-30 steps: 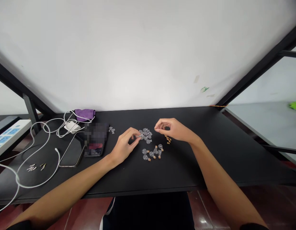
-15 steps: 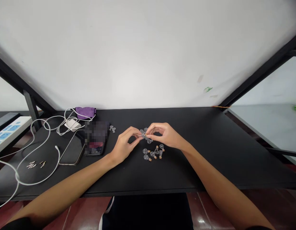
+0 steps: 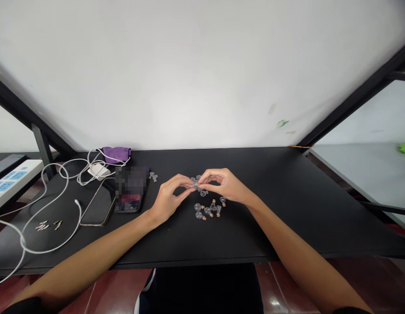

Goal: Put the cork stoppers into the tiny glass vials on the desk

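Note:
My left hand [image 3: 169,198] and my right hand [image 3: 224,185] meet above the black table [image 3: 261,174], fingertips together. My left fingers pinch a tiny clear glass bottle [image 3: 195,185]. My right fingertips close at the same spot, but what they hold is too small to tell. Behind my fingers lies a cluster of glass bottles [image 3: 198,178], partly hidden. Below my hands, several corked glass bottles [image 3: 209,210] lie scattered. The loose corks seen earlier are hidden, perhaps under my right hand.
Left of my hands lie a pixelated phone [image 3: 130,189], a dark phone [image 3: 97,205], a white charger [image 3: 98,171], a purple pouch [image 3: 116,155], white cable [image 3: 42,194] and small metal pieces [image 3: 42,226]. A power strip [image 3: 15,176] sits beyond the table's left side.
My right hand has moved left from above the corks and met my left hand over the bottles. The loose corks are now out of sight.

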{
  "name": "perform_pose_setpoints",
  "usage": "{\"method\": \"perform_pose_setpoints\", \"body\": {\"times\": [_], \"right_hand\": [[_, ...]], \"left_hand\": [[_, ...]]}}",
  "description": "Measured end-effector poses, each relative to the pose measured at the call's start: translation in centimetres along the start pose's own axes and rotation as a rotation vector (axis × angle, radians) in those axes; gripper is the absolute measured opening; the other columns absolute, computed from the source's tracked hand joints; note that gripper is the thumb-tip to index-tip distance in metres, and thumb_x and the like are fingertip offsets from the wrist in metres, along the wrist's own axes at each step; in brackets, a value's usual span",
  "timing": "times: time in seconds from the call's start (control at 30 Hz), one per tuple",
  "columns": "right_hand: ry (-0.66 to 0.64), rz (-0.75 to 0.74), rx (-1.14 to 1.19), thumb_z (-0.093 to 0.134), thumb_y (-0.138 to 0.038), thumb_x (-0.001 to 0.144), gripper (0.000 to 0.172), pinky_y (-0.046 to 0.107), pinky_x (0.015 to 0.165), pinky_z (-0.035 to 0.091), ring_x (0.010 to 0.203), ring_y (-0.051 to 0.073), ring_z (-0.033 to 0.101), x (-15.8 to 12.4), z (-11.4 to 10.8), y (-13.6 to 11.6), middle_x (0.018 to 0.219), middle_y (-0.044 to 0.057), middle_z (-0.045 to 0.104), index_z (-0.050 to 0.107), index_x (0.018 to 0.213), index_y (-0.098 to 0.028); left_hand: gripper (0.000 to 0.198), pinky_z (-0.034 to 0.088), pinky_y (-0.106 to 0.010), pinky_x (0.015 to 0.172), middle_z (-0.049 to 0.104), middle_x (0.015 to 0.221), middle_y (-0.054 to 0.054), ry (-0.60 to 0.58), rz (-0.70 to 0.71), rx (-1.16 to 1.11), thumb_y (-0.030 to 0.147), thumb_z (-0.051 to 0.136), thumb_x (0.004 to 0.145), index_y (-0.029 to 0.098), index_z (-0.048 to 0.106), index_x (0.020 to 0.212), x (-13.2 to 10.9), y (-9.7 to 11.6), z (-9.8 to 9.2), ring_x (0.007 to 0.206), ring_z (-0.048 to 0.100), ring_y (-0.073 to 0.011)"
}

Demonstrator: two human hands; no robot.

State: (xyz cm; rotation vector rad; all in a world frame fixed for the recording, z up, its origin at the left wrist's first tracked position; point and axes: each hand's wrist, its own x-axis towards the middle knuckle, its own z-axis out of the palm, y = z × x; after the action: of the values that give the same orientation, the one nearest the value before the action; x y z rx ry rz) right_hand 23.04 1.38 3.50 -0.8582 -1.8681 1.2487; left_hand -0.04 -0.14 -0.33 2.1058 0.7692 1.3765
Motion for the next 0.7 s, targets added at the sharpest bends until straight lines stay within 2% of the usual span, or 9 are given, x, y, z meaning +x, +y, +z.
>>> {"method": "perform_pose_setpoints", "body": {"times": [0.17,0.33,0.7], "right_hand": [[0.013,0.003,-0.005,0.081,-0.048,0.083,0.032,0.039,0.088,0.057,0.090,0.023,0.072,-0.05,-0.05,-0.16,0.095,0.007,0.078,0.078,0.094,-0.018],[0.009,-0.010,-0.013,0.081,-0.043,0.084,0.026,0.038,0.087,0.057,0.089,0.022,0.072,-0.10,-0.20,-0.36,0.095,0.007,0.077,0.078,0.093,-0.019],[0.017,-0.006,-0.021,0.082,-0.040,0.083,0.024,0.039,0.088,0.058,0.089,0.023,0.073,-0.11,-0.31,-0.35,0.093,0.007,0.077,0.078,0.092,-0.019]], "left_hand": [[0.010,0.063,-0.031,0.078,0.073,0.095,-0.007,0.004,0.027,0.035,0.027,0.073,0.094,0.018,0.073,0.100,0.12,0.34,-0.20,0.087,0.072,-0.0171],[0.013,0.059,-0.029,0.071,0.073,0.089,-0.005,-0.003,-0.005,0.039,0.027,0.075,0.093,0.019,0.074,0.103,0.09,0.46,-0.24,0.078,0.069,-0.0152],[0.013,0.060,-0.030,0.074,0.075,0.090,-0.006,-0.011,0.004,0.045,0.027,0.072,0.095,0.020,0.076,0.106,0.19,0.64,-0.34,0.080,0.072,-0.0165]]}}
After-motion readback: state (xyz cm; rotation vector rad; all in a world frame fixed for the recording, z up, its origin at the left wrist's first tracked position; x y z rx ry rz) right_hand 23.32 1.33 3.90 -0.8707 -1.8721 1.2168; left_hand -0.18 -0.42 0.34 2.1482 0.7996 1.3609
